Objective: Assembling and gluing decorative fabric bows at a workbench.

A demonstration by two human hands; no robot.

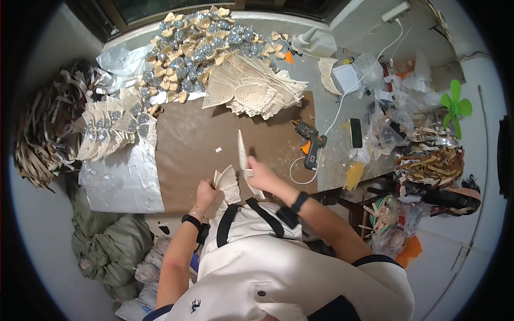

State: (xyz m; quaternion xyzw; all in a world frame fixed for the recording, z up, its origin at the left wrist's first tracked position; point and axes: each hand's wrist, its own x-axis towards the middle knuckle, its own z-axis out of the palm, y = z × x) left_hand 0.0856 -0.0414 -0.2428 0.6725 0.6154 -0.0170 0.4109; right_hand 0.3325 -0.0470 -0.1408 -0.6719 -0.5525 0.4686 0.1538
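Note:
My left hand (206, 193), at the near edge of the brown work mat, is closed on a cream lace-textured fan-shaped piece (229, 184). Just to its right, my right hand (259, 174) grips another cream lace piece (241, 145), which is turned nearly edge-on and points away from me. A heap of similar cream lace pieces (257, 88) lies at the far side of the brown mat (187, 139). Right of my hands rests a black glue gun (310, 140) with a white cord. A small white scrap (218, 150) lies on the mat.
Silver-and-cream bows (198, 45) are piled at the back. Lace pieces with silver centres (112, 125) overlap at left, beside hanging strips (48, 117). At right are a phone (355, 132), a green fan (455, 106) and plastic bags (383, 123). A white nozzle bottle (318, 44) lies behind.

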